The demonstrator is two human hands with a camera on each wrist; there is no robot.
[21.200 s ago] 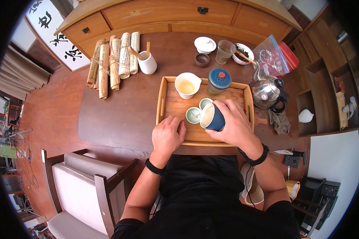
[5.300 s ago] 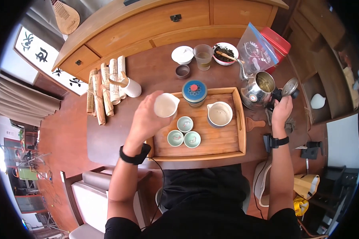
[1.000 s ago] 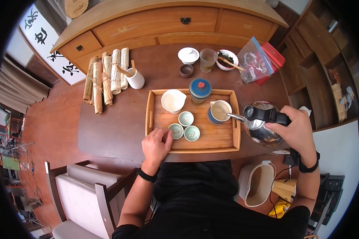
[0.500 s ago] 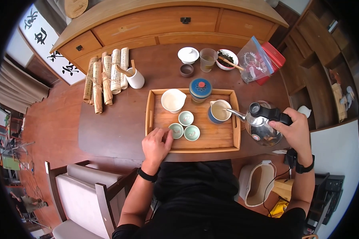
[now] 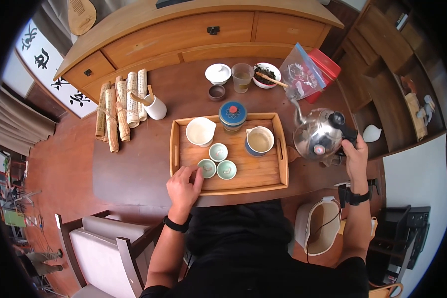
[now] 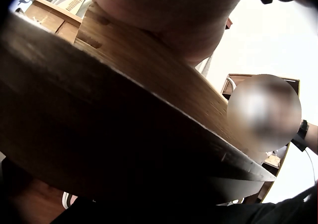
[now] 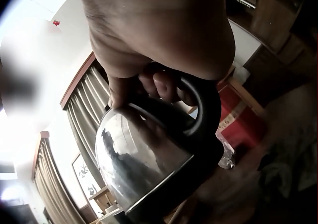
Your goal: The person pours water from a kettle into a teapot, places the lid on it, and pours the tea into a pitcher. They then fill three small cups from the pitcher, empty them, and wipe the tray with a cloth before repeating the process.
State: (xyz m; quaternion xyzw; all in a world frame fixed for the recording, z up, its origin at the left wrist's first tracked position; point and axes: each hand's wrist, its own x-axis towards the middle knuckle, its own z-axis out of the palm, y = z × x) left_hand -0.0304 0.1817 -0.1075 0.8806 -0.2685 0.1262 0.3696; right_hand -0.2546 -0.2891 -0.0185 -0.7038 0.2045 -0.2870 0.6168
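My right hand (image 5: 355, 158) grips the black handle of a shiny steel kettle (image 5: 315, 131) at the tray's right; the right wrist view shows fingers wrapped round the handle. The kettle's spout points away from me, apart from the blue pitcher (image 5: 259, 141), which holds pale liquid. My left hand (image 5: 184, 187) rests on the front left corner of the wooden tray (image 5: 253, 181), fingers loosely bent beside the nearest celadon teacup (image 5: 207, 169). Two more teacups (image 5: 227, 170) stand against it. Behind them are a white pitcher (image 5: 201, 131) and a jar with a blue lid (image 5: 233, 113).
At the back stand a white lidded bowl (image 5: 218, 73), a small brown cup (image 5: 216, 92), a glass (image 5: 242, 78) and a bowl of tea leaves (image 5: 267, 75). A plastic bag (image 5: 303, 74) leans by a red box (image 5: 323, 74). Bamboo scrolls (image 5: 121, 107) lie left.
Earlier my left hand held the white pitcher while my right held the kettle's lid. The kettle, now lidded, has drawn its spout from the blue pitcher and swung right. My left hand stays put lately.
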